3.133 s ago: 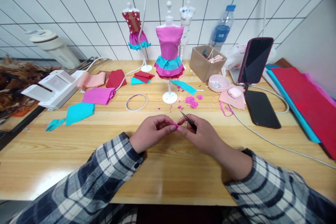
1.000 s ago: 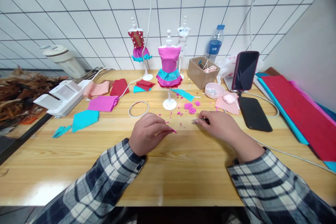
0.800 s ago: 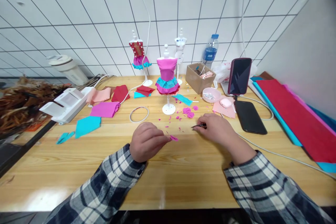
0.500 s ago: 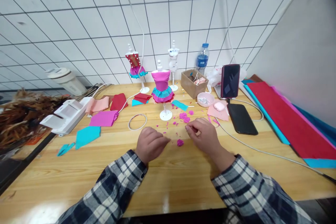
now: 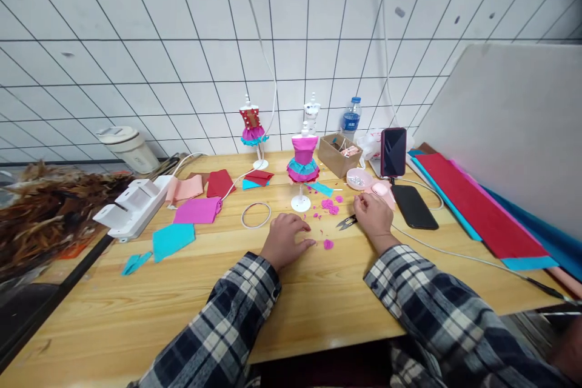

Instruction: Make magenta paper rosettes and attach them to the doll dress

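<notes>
My left hand (image 5: 286, 240) rests low over the table, its thumb and fingers apart with nothing between them. Just right of its fingertips lies a small crumpled magenta fabric piece (image 5: 328, 244). My right hand (image 5: 373, 214) is closed on small thread snips (image 5: 347, 222); the blades point left, and the hand hides the handle end. Ahead, between the hands, a mini dress form (image 5: 304, 160) on a white stand wears a magenta top and a ruffled turquoise and magenta skirt. Magenta fabric bits (image 5: 330, 206) lie scattered beside it.
Behind are another dressed form (image 5: 251, 121), a cardboard box (image 5: 339, 160), a water bottle (image 5: 351, 115) and a pink dish (image 5: 359, 179). Phones (image 5: 414, 206) and a cable lie right, near long fabric strips (image 5: 482, 203). A ring (image 5: 256, 216) and turquoise fabric (image 5: 173, 241) lie left.
My left hand has opened from a pinch. My right hand has shifted outward and lowered, and the thread snips now show at its fingers. The whole view has tilted up and turned left.
</notes>
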`<state>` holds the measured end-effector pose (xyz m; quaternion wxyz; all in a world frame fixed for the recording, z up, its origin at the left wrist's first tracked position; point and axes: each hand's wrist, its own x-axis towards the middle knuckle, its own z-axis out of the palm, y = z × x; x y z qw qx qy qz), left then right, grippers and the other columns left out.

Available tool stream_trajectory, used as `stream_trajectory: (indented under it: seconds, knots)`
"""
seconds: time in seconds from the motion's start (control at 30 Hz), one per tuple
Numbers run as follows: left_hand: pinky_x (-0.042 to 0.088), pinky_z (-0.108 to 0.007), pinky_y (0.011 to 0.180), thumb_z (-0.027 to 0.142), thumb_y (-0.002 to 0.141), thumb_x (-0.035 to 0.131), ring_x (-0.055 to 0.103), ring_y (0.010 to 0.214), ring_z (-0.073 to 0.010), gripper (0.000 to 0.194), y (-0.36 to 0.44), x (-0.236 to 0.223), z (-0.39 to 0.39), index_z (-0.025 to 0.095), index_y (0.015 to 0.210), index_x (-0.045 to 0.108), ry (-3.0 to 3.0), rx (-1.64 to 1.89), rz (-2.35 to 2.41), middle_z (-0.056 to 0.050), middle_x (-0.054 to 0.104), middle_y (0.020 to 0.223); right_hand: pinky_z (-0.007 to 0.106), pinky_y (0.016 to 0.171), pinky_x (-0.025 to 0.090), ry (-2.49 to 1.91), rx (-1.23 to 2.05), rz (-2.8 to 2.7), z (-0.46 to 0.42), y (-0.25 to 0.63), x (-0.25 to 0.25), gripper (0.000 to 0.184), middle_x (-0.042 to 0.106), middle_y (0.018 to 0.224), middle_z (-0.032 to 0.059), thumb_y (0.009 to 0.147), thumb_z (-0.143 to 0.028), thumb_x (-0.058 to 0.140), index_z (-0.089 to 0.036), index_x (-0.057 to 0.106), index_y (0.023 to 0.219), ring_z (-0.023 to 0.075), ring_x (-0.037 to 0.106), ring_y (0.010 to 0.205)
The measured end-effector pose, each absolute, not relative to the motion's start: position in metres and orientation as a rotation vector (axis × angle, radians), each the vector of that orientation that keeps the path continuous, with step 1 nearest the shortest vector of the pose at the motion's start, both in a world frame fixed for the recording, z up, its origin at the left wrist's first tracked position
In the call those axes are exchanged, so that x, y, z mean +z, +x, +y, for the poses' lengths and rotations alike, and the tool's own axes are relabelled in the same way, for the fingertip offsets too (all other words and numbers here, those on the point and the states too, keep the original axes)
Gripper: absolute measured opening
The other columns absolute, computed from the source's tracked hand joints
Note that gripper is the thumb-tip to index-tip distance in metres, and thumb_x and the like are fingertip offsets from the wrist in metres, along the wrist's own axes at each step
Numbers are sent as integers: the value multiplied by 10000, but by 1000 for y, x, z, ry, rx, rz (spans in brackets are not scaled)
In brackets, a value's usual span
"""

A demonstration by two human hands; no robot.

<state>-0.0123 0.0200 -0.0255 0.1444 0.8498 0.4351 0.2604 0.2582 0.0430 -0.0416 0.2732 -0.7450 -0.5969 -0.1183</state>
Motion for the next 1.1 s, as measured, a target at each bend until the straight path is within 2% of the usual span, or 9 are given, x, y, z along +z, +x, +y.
stream_trajectory:
  seconds: [0.17, 0.37, 0.7, 0.9, 1.1]
  knots:
    - [366, -444, 915, 398, 779, 692, 540, 1040, -249, 213, -28, -27, 10, 272, 949, 673, 2427, 601, 1306, -30, 631, 1057, 288, 578, 224, -2110, -321, -1676, 45, 252, -38, 274, 644, 766, 67, 880, -328, 458, -172, 647, 758, 169, 511, 715]
    - [317, -476, 997, 426, 784, 669, 481, 1173, -262, 366, -40, -30, 8, 303, 1122, 602, 2414, 610, 1308, -30, 578, 1215, 286, 571, 227, -2224, -321, -1670, 45, 250, -36, 311, 664, 793, 87, 890, -340, 443, -164, 678, 789, 175, 531, 721]
    - [336, -463, 996, 410, 811, 645, 499, 1138, -251, 313, -38, -32, 8, 239, 1070, 607, 2402, 664, 1321, -52, 601, 1159, 300, 541, 207, -2335, -234, -1572, 40, 253, -37, 341, 683, 813, 99, 885, -385, 445, -165, 696, 818, 193, 556, 733]
    - [399, -423, 968, 223, 811, 616, 533, 1082, -232, 152, -44, -35, 8, 211, 960, 642, 2357, 720, 1347, -68, 615, 1088, 298, 539, 218, -2270, -186, -1693, 42, 247, -34, 331, 681, 811, 95, 878, -372, 451, -162, 697, 806, 193, 572, 740]
    - [436, -424, 933, 181, 799, 599, 563, 1023, -235, 127, -44, -33, 9, 204, 907, 663, 2302, 766, 1359, -71, 636, 1036, 290, 555, 249, -2179, -192, -1799, 43, 246, -35, 332, 674, 797, 78, 893, -373, 430, -176, 666, 767, 189, 566, 750]
